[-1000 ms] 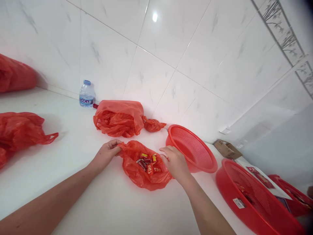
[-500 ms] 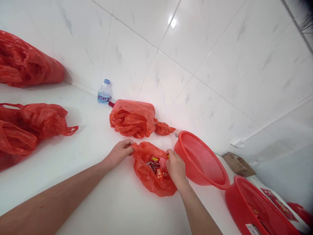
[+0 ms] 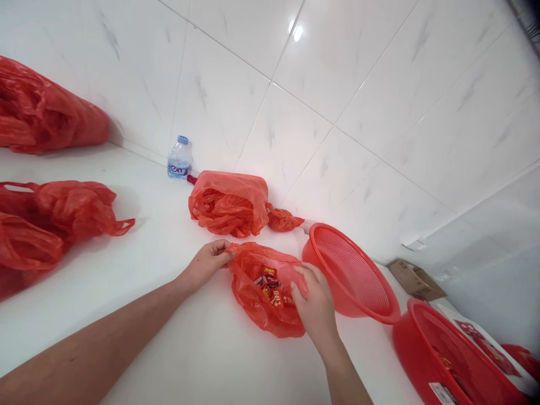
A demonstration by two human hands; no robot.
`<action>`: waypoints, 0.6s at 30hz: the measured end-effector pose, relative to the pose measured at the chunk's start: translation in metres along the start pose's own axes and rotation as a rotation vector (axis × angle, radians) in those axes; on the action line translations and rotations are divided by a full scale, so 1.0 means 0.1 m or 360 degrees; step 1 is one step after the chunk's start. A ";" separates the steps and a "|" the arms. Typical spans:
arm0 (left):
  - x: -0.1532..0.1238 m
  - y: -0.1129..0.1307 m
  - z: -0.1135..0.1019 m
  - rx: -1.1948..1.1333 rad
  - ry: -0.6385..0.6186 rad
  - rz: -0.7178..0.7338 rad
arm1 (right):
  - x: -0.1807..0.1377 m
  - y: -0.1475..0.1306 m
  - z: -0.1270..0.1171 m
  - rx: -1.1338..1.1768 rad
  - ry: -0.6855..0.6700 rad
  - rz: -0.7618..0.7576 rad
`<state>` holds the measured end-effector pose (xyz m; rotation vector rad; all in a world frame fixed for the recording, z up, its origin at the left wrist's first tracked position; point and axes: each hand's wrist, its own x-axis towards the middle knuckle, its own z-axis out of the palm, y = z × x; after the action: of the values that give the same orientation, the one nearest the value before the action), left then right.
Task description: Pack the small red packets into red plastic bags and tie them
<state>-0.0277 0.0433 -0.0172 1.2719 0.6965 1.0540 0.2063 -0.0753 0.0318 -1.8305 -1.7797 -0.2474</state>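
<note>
My left hand [image 3: 210, 260] pinches the left rim of a red plastic bag [image 3: 264, 320] on the white table. The bag's mouth is spread and faces up. Inside lie several small wrapped snacks [image 3: 273, 283], red and dark red, some with yellow or white lettering. My right hand [image 3: 316, 298] is at the bag's right rim, thumb and fingers apart, with red film showing between them. I see no snack in that hand. Part of the bag's right side is hidden behind it.
A bundle of red bags [image 3: 228, 202] and a small tied red bag [image 3: 283, 219] lie by the tiled wall, near a water bottle [image 3: 179, 158]. Red baskets [image 3: 354, 270] and a cardboard box [image 3: 415, 279] stand right. More red bags [image 3: 76, 208] lie left.
The fingers of my right hand have parted, and a yellow-marked packet that was by them no longer shows there. My left hand has stayed on the bag's rim.
</note>
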 end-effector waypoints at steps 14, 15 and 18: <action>-0.05 0.30 0.10 0.0277 0.0098 0.0076 | -0.57 0.22 -0.19 0.0724 -0.0342 0.0717; -0.06 0.36 0.12 0.0302 0.0099 0.0086 | -0.52 0.21 -0.23 0.0787 -0.0363 0.0726; -0.07 0.59 0.16 0.0317 0.0123 0.0111 | -0.32 0.14 -0.43 0.0923 -0.0184 0.0617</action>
<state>-0.0303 0.0283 0.0420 1.4407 0.8373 1.1165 0.2271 -0.1248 0.0475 -1.7194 -1.3322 0.4840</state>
